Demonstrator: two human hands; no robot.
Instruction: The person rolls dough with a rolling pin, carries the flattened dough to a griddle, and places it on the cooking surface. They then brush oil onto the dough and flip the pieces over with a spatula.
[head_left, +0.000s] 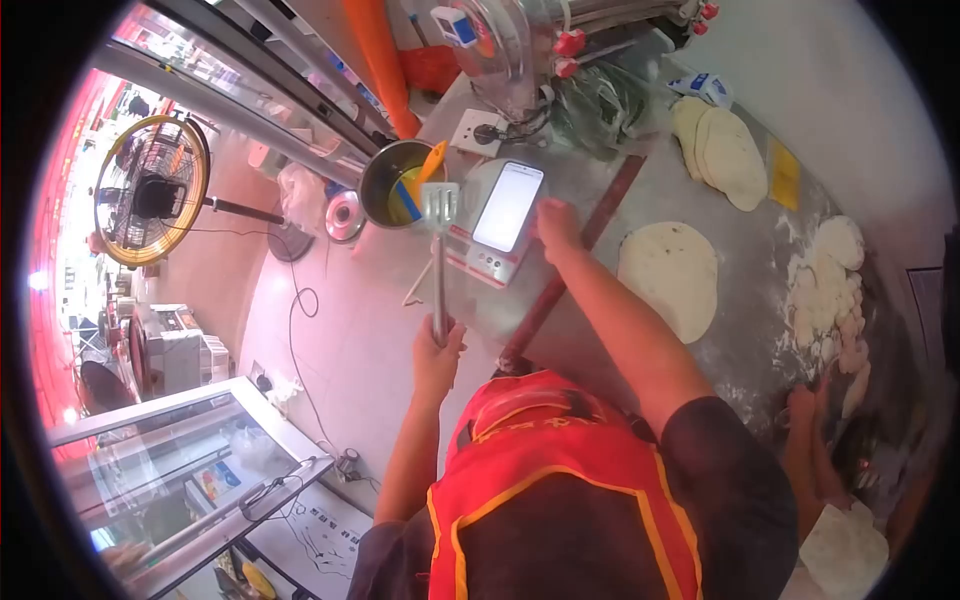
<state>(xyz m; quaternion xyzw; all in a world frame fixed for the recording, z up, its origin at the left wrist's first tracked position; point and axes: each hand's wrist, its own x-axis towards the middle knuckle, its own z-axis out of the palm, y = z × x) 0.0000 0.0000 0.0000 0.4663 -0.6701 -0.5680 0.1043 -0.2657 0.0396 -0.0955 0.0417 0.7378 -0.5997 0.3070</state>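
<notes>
My left hand [436,352] is wrapped round the handle of a metal slotted spatula [440,205], whose head points up beside the pot. A phone [509,207] with a bright white screen is above a flat kitchen scale [487,262]. My right hand [559,230] is closed at the phone's right edge, and its fingertips are partly hidden there. Just left of the scale stands a metal pot [378,200] with yellow contents, an orange-handled tool [433,160] and a blue-handled one [408,198] inside.
Flattened dough [670,280] lies on the floured worktop [735,330], with stacked dough sheets [728,150] and dough lumps [828,300] beyond. Another person's hands [803,410] are at the right. A fan [152,190] and glass-topped cabinet [190,470] stand left.
</notes>
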